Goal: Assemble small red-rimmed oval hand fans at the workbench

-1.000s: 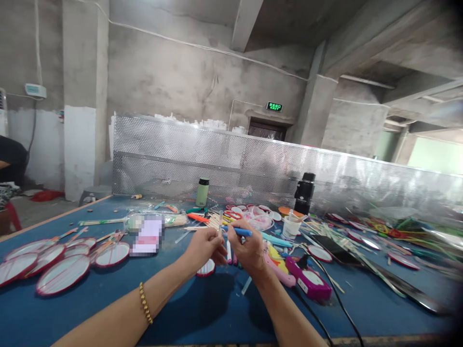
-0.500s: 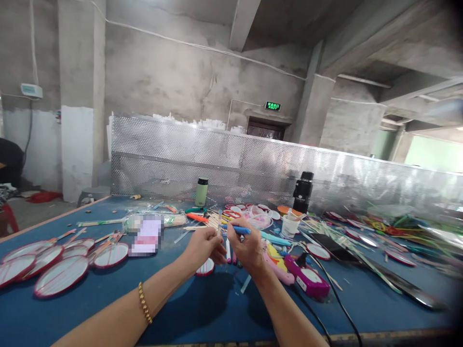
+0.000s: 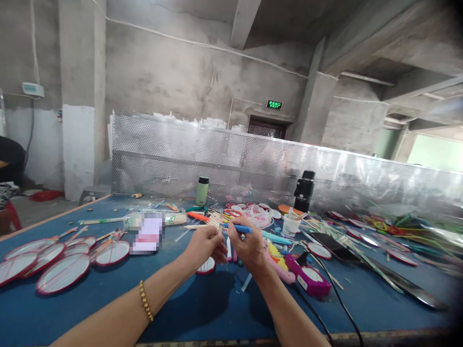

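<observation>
Head view: on the left of my blue table (image 3: pixel 188 308) lie overlapping white discs (image 3: pixel 63 273) with red rims, and right of them a phone (image 3: pixel 146 233) with a pale lilac screen. Near the middle, my left hand (image 3: pixel 204 248) is closed in a light pinch, thumb against forefinger, the other fingers loosely curled. It holds a narrow, pale strip (image 3: pixel 220 219) nearly upright; the strip is straight, thin and somewhat translucent. Just to the right, my right hand (image 3: pixel 249 246) is curled in a writing grip on a blue pen (image 3: pixel 241 228), a smooth, slim barrel lying almost level above the table, its front end pointing left at the strip. Farther right sit a pink tool (image 3: pixel 282 273) and a purple box (image 3: pixel 307 275).

At the far left edge, another person's dark sleeve (image 3: pixel 12 156) is cut off by the frame. The phone's screen is blurred into blocks. The strip's lower end disappears behind my left fingers, and a small disc (image 3: pixel 206 266) is partly covered by that hand. I can't tell whether the pen's tip touches the strip. My right fingers hide part of the barrel. At the far right, the green and yellow strands (image 3: pixel 408 231) smear together.
</observation>
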